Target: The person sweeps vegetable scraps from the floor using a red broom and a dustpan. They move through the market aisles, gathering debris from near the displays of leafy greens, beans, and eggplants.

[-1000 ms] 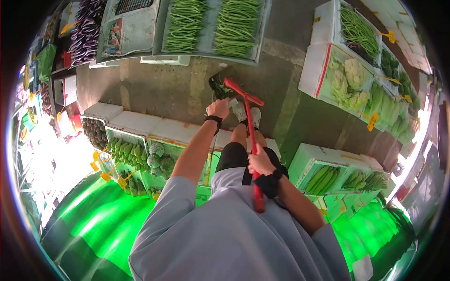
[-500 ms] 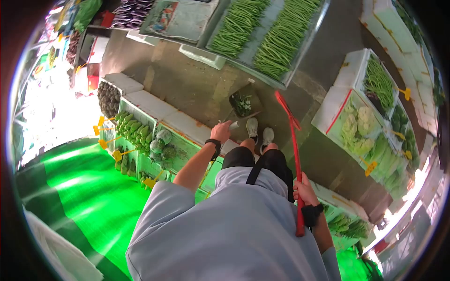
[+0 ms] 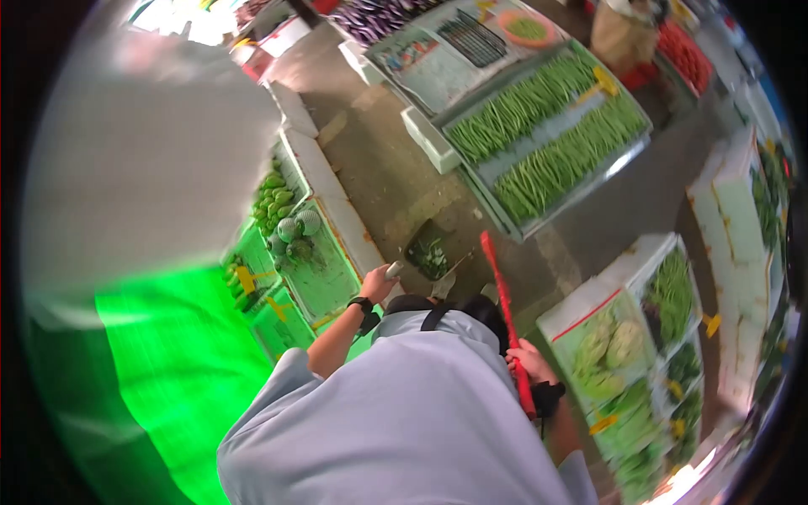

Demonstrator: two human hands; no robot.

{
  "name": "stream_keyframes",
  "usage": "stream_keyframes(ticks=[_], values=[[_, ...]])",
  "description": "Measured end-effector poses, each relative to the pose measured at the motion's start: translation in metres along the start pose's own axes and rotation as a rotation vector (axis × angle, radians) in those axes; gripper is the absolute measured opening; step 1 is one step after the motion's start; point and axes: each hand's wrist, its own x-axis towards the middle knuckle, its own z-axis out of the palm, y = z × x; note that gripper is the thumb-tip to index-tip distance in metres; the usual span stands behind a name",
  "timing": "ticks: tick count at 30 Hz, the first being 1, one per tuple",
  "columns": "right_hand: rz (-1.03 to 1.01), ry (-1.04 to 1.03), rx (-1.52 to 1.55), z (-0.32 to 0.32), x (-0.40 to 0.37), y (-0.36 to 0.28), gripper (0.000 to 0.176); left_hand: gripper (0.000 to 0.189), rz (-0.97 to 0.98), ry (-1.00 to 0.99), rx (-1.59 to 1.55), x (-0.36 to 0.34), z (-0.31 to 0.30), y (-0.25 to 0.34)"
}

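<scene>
My left hand (image 3: 376,284) is closed around a small whitish object (image 3: 394,270), which pokes out past the fingers. Beside it runs the edge of a crate (image 3: 320,269) with netted round produce (image 3: 295,229). My right hand (image 3: 528,360) grips a long red stick (image 3: 502,303) near its lower end, and the stick points up and away from me. On the floor ahead of my feet is a dark dustpan (image 3: 421,252) with green and white scraps in it.
Trays of long beans (image 3: 522,118) stand at the upper right, with eggplants (image 3: 370,21) behind. White boxes of cabbage and cauliflower (image 3: 610,345) line the right. A pale sheet (image 3: 151,151) covers the upper left, above green cloth (image 3: 185,362). A person (image 3: 623,38) stands beyond the beans.
The view has turned, so the bean trays sit lower and more cabbage boxes show. The pale sheet now fills the upper left. Both hands keep their hold.
</scene>
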Motion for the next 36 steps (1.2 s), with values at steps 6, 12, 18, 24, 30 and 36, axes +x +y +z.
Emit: stream_keyframes(ticks=[6,12,18,24,30,36], values=[[-0.006,-0.125,-0.313,-0.012,0.014,-0.059,0.016,0.029,-0.173,0.267,-0.218,-0.062,0.019,-0.014],[0.114,-0.210,-0.335,0.025,0.034,-0.123,0.014,0.027,-0.256,0.505,-0.441,-0.107,0.028,-0.013],[0.419,-0.239,-0.126,0.100,0.075,-0.183,0.009,0.025,-0.319,0.551,-0.452,-0.098,0.011,-0.037],[0.533,-0.203,0.103,0.166,0.102,-0.204,0.015,0.026,-0.306,0.541,-0.462,-0.081,-0.048,-0.078],[0.526,-0.152,0.189,0.203,0.112,-0.197,0.018,0.023,-0.261,0.474,-0.435,-0.056,-0.133,-0.126],[0.435,-0.099,0.304,0.233,0.120,-0.190,0.017,0.020,-0.240,0.417,-0.387,-0.021,-0.215,-0.144]])
